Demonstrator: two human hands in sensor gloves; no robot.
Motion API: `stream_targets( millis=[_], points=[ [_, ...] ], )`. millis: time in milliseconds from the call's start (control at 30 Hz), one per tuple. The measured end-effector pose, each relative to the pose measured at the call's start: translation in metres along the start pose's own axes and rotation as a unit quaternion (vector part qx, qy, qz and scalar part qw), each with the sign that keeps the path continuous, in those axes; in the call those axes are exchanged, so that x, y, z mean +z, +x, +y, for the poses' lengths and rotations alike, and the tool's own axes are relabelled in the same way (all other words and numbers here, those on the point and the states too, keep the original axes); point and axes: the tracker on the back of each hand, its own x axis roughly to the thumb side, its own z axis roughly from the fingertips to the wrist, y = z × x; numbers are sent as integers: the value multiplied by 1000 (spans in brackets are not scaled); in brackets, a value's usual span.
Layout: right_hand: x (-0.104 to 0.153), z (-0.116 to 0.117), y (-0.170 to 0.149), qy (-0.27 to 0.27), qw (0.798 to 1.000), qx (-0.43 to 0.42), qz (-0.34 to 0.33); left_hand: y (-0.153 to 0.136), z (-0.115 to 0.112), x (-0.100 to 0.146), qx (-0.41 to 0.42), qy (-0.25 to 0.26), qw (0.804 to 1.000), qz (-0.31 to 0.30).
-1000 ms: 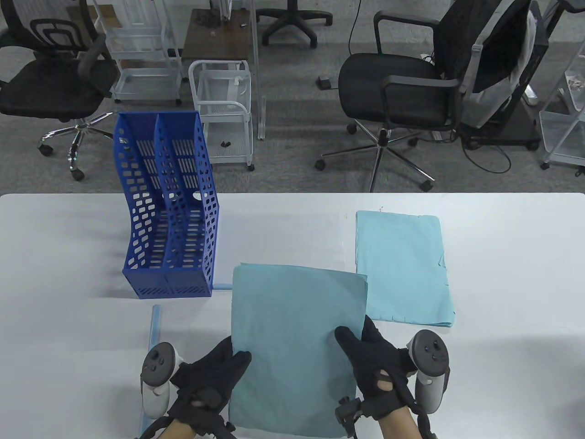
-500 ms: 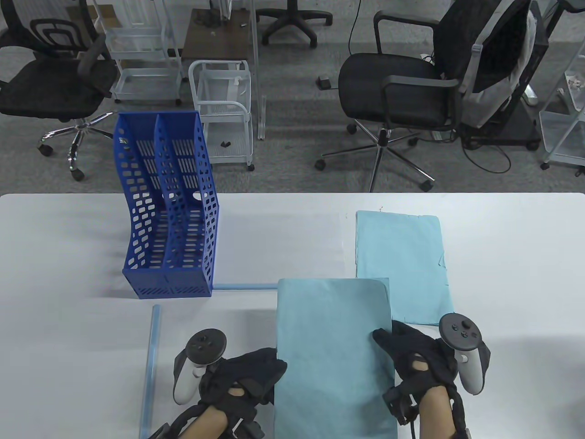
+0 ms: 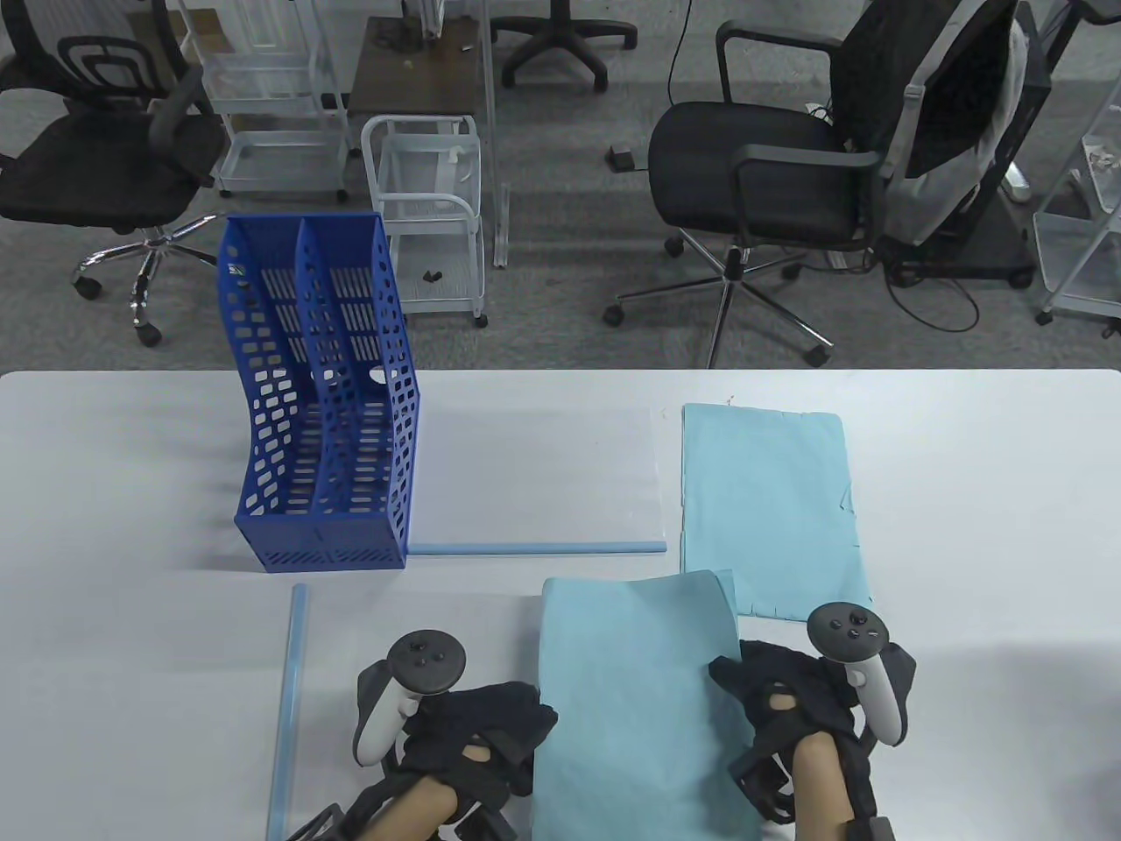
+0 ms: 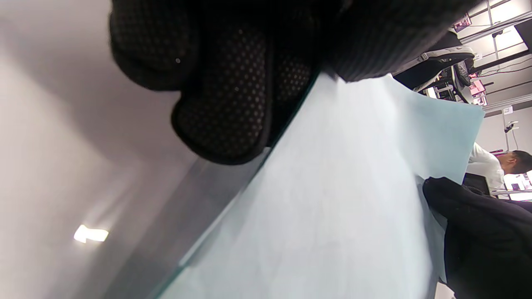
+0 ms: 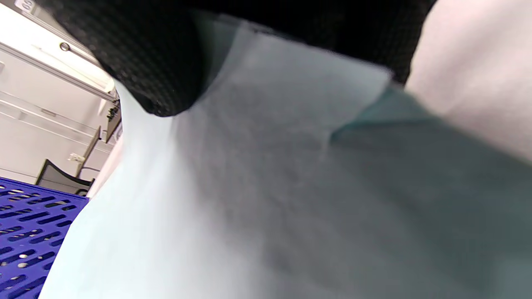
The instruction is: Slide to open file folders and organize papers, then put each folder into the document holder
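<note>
Table view: left hand (image 3: 477,727) grips the left edge of a light-blue paper stack (image 3: 635,701) at bottom centre, right hand (image 3: 793,692) grips its right edge; fingers of both curl round the edges. Stack's far end bows upward. Second paper stack (image 3: 771,508) lies flat at centre right, its near-left corner just beside the held stack's far corner. Blue document holder (image 3: 320,412) stands upright left of centre, both slots showing no folders. Clear folder (image 3: 534,491) lies flat between holder and second stack, its blue slide bar (image 3: 534,548) along the near edge. Another blue slide bar (image 3: 289,701) runs down the lower left.

Left wrist view: gloved fingers (image 4: 224,95) at top wrap the paper's edge, paper (image 4: 332,199) filling lower right; right hand's glove at right edge.

Right wrist view: glove fingers (image 5: 145,62) across the top pinch the paper (image 5: 249,187); holder wall (image 5: 25,224) at lower left.
</note>
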Motion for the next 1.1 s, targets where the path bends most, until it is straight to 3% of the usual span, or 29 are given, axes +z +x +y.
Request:
stream_targets(
  millis=[500, 633, 767, 867, 1033, 1100],
  points=[
    [1, 9, 5, -39, 996, 78, 24, -8, 27, 16, -55, 63, 996, -4],
    [9, 8, 12, -69, 988, 134, 36, -12, 42, 30, -81, 115, 990, -17],
    [24, 7, 27, -144, 963, 222, 41, -17, 57, 48, -127, 189, 973, -22],
    [32, 13, 38, -176, 944, 275, 37, -23, 62, 54, -190, 221, 957, 17],
    [37, 35, 51, -130, 932, 338, 26, -34, 58, 48, -293, 221, 923, 112],
    [36, 43, 55, -107, 922, 370, 31, -36, 58, 47, -300, 218, 920, 125]
  ],
)
